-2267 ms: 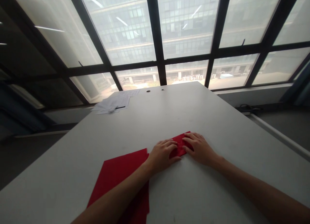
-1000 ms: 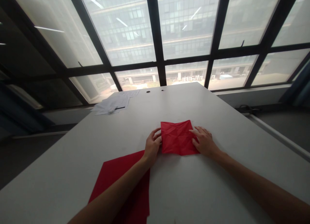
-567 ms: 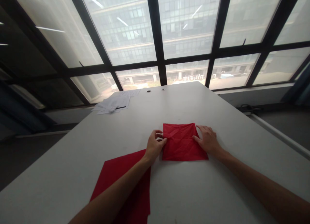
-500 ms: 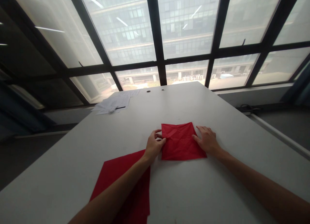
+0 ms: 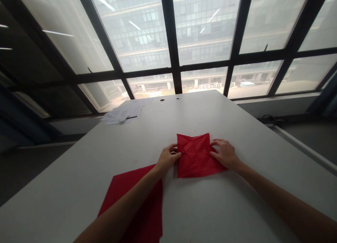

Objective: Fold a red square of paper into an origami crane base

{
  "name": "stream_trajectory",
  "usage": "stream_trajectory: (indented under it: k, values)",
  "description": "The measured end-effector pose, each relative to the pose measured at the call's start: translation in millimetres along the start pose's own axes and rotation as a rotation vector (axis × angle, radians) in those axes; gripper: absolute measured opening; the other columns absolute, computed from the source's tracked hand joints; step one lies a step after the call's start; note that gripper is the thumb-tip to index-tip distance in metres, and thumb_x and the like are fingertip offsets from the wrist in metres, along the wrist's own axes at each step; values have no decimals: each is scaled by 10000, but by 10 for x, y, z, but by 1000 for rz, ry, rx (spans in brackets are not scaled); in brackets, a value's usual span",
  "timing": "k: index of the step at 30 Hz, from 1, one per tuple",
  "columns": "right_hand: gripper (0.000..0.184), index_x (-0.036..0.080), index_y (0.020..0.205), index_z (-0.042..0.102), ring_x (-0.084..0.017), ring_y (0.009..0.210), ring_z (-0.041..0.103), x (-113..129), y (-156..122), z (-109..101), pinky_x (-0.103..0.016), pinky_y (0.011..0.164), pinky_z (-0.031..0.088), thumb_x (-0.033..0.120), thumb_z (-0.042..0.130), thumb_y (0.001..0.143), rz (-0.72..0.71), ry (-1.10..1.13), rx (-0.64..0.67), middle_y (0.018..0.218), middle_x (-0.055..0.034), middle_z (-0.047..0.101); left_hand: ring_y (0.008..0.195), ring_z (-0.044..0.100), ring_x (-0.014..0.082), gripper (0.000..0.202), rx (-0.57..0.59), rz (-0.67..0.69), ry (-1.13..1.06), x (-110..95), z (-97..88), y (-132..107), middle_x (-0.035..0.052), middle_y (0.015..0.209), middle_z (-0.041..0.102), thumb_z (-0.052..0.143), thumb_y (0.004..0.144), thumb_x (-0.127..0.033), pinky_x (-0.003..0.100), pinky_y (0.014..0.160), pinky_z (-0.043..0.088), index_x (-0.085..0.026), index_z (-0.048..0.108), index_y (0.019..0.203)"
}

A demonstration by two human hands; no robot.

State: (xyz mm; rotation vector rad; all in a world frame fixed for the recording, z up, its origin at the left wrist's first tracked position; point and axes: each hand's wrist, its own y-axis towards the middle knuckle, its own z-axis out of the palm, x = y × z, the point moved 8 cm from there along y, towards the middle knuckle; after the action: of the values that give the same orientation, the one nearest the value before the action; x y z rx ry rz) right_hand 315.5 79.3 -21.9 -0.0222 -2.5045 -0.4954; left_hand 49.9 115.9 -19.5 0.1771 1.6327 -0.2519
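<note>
Grip of both hands is clamped: left hand (image 5: pixel 168 159) and right hand (image 5: pixel 225 153) each pinch an opposite side edge of the creased red paper (image 5: pixel 196 160). White surface (image 5: pixel 210 211) spreads beneath. Flat red paper (image 5: pixel 151 208) lies partly under the left forearm (image 5: pixel 134 192). Loose white papers (image 5: pixel 122 111) overlap at the far left. Between the hands, the creased red paper shows crossing folds. Smallest, a dark stick (image 5: pixel 132 117) rests on the white papers.

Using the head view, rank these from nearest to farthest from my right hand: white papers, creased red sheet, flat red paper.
From the right hand:
1. Creased red sheet, at its fingers.
2. Flat red paper, lower left.
3. White papers, upper left, beyond both.
</note>
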Motion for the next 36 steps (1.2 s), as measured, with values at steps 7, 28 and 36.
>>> stream_trajectory:
  k: [7, 28, 36]
  values:
    - [667, 236, 1364, 459, -235, 896, 670, 127, -7, -79, -415, 781, 562, 260, 663, 729, 53, 566, -14, 1047, -74, 675, 901, 674, 208, 451, 58, 59, -27, -49, 7, -13, 76, 1000, 702, 756, 731, -243, 303, 781, 547, -161, 679, 1168]
    - [150, 188, 674, 696, -258, 904, 675, -9, 66, -34, -340, 706, 568, 337, 704, 677, 207, 1087, 119, 1030, -87, 720, 841, 697, 245, 204, 16, -69, -395, 86, -85, 51, 129, 907, 726, 722, 710, -306, 363, 772, 559, -120, 715, 793]
    - [174, 180, 868, 724, -224, 898, 647, 90, 71, -80, -338, 790, 520, 295, 662, 753, 56, 870, 193, 969, -68, 720, 825, 691, 202, 232, 63, 114, 106, -55, -56, 15, 101, 1016, 712, 813, 678, -295, 277, 691, 531, -146, 655, 762]
